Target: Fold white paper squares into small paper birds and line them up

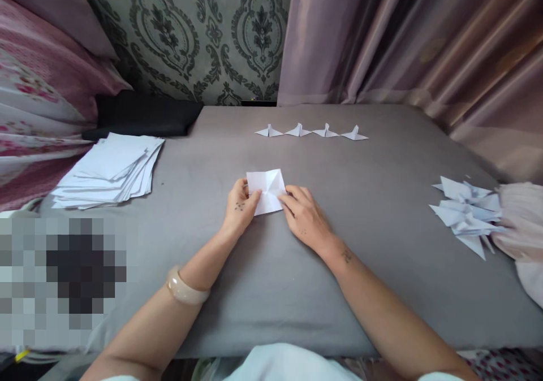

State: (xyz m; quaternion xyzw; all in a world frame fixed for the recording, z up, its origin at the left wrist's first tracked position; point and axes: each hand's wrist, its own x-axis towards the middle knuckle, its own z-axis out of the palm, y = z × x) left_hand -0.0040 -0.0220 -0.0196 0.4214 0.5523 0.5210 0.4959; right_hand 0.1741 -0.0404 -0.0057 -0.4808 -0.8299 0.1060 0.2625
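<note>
Creased white paper square [268, 201], one: above or upon the grey cloth-covered table [203, 155], between both hands; contact with the cloth unclear. Serves as landmark below.

Left hand [241, 204], bare: at the square's left side; fingers clamped on that edge, thumb over the face. Cream-coloured glossy bangle [186, 290] on the wrist.

Right hand [306, 214], bare: at the square's right side; fingertips touching that edge; cannot tell whether they clamp it.

Small white folded-paper birds [298, 131], four: side by side in a row, beyond the square and rightward.

White folded-paper shapes with pointed ends [470, 208], heaped: well to the square's right.

Loose stack of white paper sheets [106, 172], edges uneven: well to the square's left.

Flat black item [144, 115]: beyond the square, far left.
</note>
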